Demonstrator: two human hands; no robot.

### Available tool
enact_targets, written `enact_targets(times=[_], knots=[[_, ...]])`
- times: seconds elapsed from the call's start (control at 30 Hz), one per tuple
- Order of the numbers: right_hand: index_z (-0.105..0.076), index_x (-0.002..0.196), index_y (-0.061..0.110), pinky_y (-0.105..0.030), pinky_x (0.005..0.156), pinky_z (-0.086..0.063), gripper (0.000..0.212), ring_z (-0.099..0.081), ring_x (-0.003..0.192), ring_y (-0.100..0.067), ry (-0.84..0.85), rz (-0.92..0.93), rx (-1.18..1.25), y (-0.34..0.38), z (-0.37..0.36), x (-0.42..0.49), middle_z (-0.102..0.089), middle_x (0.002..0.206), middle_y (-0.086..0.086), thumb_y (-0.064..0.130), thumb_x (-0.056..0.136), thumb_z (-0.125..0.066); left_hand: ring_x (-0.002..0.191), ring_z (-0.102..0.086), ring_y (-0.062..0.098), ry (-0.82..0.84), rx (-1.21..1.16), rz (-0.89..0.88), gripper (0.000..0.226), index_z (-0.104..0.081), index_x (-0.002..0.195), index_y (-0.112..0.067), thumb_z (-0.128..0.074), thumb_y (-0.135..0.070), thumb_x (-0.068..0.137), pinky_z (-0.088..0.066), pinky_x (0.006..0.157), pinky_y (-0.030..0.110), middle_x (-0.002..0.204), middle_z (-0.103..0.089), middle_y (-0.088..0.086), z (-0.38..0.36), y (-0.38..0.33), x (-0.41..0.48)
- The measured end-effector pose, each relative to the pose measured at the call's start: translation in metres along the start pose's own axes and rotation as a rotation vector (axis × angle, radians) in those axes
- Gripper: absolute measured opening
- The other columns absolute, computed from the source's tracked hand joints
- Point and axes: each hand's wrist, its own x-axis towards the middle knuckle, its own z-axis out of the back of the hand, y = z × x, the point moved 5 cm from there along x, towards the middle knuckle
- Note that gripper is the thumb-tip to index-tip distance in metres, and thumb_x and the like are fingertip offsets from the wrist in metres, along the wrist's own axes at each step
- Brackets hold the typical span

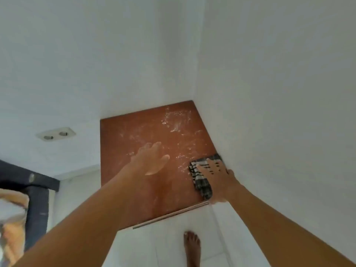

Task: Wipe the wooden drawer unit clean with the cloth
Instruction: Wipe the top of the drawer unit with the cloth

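My right hand (215,179) presses flat on the checked cloth (201,185) at four o'clock on the wooden drawer unit (119,164); my left hand (151,160), fingers straight, is at centre.

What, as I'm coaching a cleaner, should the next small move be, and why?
Probably sweep the cloth leftward and forward across the wooden top. The right hand presses it flat at the right edge, while white dust speckles the middle and far right corner.
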Motion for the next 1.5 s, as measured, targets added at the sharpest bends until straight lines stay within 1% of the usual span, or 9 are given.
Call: enact_targets(times=[0.13, 0.23, 0.3, 0.4, 0.57, 0.73, 1.0, 1.23, 1.5], knots=[[0.009, 0.156, 0.043, -0.061, 0.121, -0.009, 0.111, 0.006, 0.153, -0.042, -0.082, 0.028, -0.059, -0.022, -0.034, 0.034, 0.011, 0.169, -0.002, 0.047, 0.080, -0.073, 0.157, -0.006, 0.038, 0.076, -0.002, 0.070, 0.079, -0.012, 0.163, -0.028, -0.043, -0.060, 0.099, -0.020, 0.121, 0.065, 0.171, -0.007, 0.011, -0.036, -0.009, 0.054], [-0.012, 0.156, 0.040, -0.063, 0.113, -0.030, 0.108, -0.028, 0.147, -0.043, -0.124, 0.062, -0.088, -0.030, -0.050, 0.044, -0.022, 0.166, -0.006, 0.051, 0.072, -0.079, 0.156, -0.005, 0.041, 0.090, 0.021, 0.104, 0.078, -0.011, 0.163, -0.030, -0.044, -0.059, 0.099, -0.019, 0.121, 0.065, 0.171, -0.004, 0.010, -0.056, -0.011, 0.080], [-0.038, 0.149, 0.036, -0.058, 0.097, -0.049, 0.108, -0.053, 0.129, -0.042, -0.198, 0.104, -0.067, -0.035, -0.045, 0.050, -0.049, 0.150, -0.007, 0.047, 0.055, -0.091, 0.155, -0.014, 0.040, 0.109, 0.012, 0.111, 0.077, -0.013, 0.162, -0.030, -0.045, -0.059, 0.098, -0.025, 0.119, 0.065, 0.169, -0.013, 0.011, -0.062, -0.011, 0.090], [-0.064, 0.129, 0.031, -0.047, 0.089, -0.056, 0.088, -0.063, 0.115, -0.034, -0.291, 0.182, -0.063, -0.040, -0.033, 0.055, -0.064, 0.130, -0.003, 0.031, 0.047, -0.095, 0.149, -0.027, 0.040, 0.136, 0.040, 0.158, 0.078, -0.015, 0.162, -0.029, -0.045, -0.061, 0.098, -0.029, 0.117, 0.063, 0.165, -0.021, 0.012, -0.066, -0.012, 0.094], [-0.069, 0.108, 0.016, -0.039, 0.082, -0.060, 0.051, -0.072, 0.095, -0.027, -0.465, 0.235, 0.080, -0.031, -0.013, 0.046, -0.075, 0.104, -0.005, 0.032, 0.063, -0.088, 0.145, -0.034, 0.038, 0.049, 0.099, 0.218, 0.070, -0.024, 0.159, -0.027, -0.041, -0.059, 0.099, -0.031, 0.113, 0.060, 0.158, -0.032, 0.013, -0.044, -0.019, 0.107], [-0.056, 0.122, 0.016, -0.030, 0.061, -0.055, 0.030, -0.069, 0.078, -0.023, -0.569, 0.098, 0.537, -0.025, 0.084, 0.082, -0.069, 0.091, -0.002, 0.030, 0.096, -0.063, 0.152, -0.016, 0.041, -0.008, 0.017, 0.194, 0.072, -0.017, 0.161, -0.023, -0.045, -0.051, 0.100, -0.028, 0.118, 0.063, 0.167, -0.012, 0.015, -0.022, -0.014, 0.150], [-0.052, 0.141, 0.014, -0.046, 0.094, -0.051, 0.044, -0.062, 0.111, -0.033, -0.802, 0.216, 0.379, -0.005, 0.211, 0.239, -0.065, 0.128, -0.011, 0.014, 0.097, -0.055, 0.156, 0.016, 0.037, 0.070, 0.053, 0.214, 0.078, 0.018, 0.161, -0.024, -0.020, -0.059, 0.104, -0.012, 0.124, 0.061, 0.168, 0.027, 0.007, -0.047, -0.001, 0.172], [-0.041, 0.144, 0.026, -0.055, 0.118, -0.026, 0.064, -0.030, 0.145, -0.035, -0.470, 0.185, 0.085, -0.003, 0.153, 0.330, -0.037, 0.157, -0.004, 0.033, 0.085, -0.065, 0.155, 0.024, 0.030, -0.002, 0.136, 0.164, 0.072, 0.027, 0.157, -0.034, -0.011, -0.061, 0.103, -0.009, 0.122, 0.064, 0.164, 0.034, -0.002, -0.059, 0.009, 0.168], [0.004, 0.161, 0.023, -0.056, 0.125, 0.001, 0.082, 0.005, 0.155, -0.038, -0.438, 0.155, 0.059, -0.002, 0.134, 0.343, 0.004, 0.170, -0.007, 0.033, 0.100, -0.050, 0.154, 0.026, 0.030, 0.017, 0.106, 0.177, 0.069, 0.026, 0.157, -0.035, -0.012, -0.058, 0.104, -0.007, 0.122, 0.065, 0.164, 0.035, -0.003, -0.060, 0.008, 0.170]])
